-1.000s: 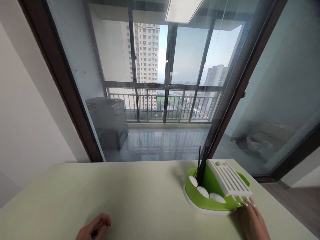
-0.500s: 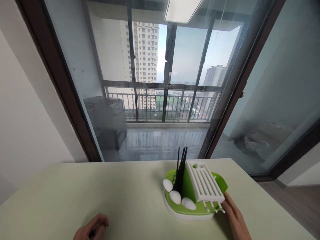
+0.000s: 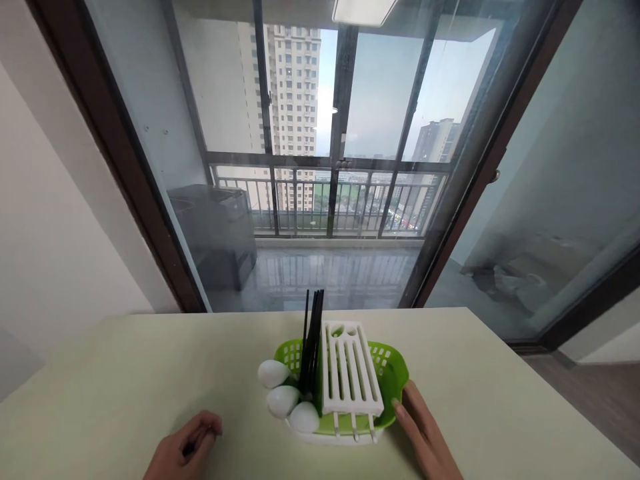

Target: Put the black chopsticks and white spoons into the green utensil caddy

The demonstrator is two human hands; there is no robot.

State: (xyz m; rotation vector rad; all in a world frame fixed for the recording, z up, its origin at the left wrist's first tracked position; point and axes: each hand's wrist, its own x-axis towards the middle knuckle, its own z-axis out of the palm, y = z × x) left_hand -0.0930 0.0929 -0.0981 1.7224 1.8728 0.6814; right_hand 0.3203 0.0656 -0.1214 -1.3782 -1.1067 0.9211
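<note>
A green and white utensil holder [image 3: 390, 417] stands on the pale table in front of me. Black chopsticks [image 3: 311, 353] rise from its left part, and three white spoons [image 3: 283, 401] lean out at its left front, bowls up. A white slotted block [image 3: 353, 373] tops the middle, with small white hooks at its front. My right hand [image 3: 425, 427] grips the holder's right end, thumb on the rim and fingers behind the wall. To the left, apart from the holder, my left hand [image 3: 187, 443] rests on the table with its fingers curled in; nothing shows in them.
The pale green table [image 3: 240, 360] ends at a glass sliding door with a dark brown frame [image 3: 465, 193]. Behind the glass are a dark appliance [image 3: 215, 233] and a balcony railing [image 3: 305, 200].
The utensil holder has moved left across the table and turned a little, with my right hand at its right end. My left hand has stayed nearly in place. The view has shifted slightly.
</note>
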